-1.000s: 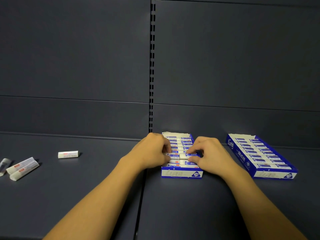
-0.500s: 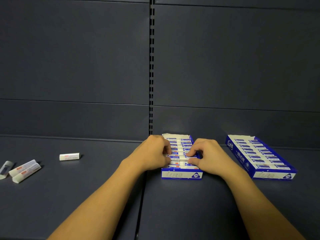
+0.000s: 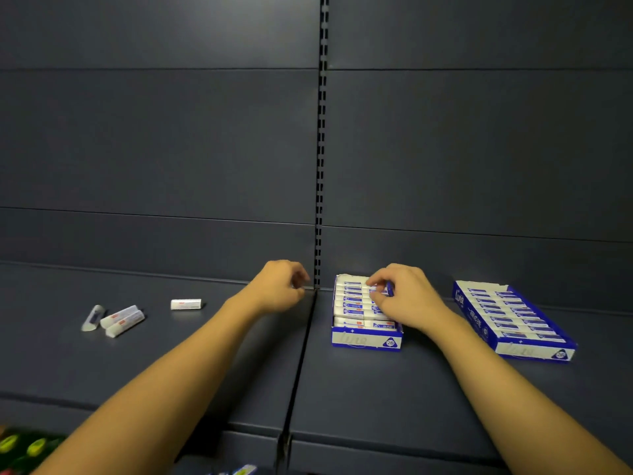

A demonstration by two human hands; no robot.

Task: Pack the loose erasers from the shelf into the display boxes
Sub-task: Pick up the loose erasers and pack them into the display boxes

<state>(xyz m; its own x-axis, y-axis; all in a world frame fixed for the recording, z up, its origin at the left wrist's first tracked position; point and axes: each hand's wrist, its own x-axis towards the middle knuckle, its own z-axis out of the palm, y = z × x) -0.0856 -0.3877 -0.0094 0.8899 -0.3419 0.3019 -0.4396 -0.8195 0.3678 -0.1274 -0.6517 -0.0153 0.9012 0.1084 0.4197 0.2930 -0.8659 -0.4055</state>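
Since the earlier frames, the left hand (image 3: 279,286) has left the middle display box (image 3: 365,311) and now hangs to its left over bare shelf (image 3: 205,354), fingers loosely curled around nothing I can make out. The right hand (image 3: 402,298) remains over the box's right column, fingertips (image 3: 373,296) pinched down on a packed eraser; whether they grip it or only press it flat, I cannot tell.

From the head view, the loose erasers lie well to the left of the left hand: a single eraser (image 3: 186,304) nearest, then a pair of erasers (image 3: 121,320) touching each other, with a grey tilted piece (image 3: 92,317) just beyond them. A second, full display box (image 3: 513,320) sits to the right of the right hand.

These erasers look light, small and firm, their paper sleeves probably a little slick. Pinching one across its long sides at mid-length should give the best hold.
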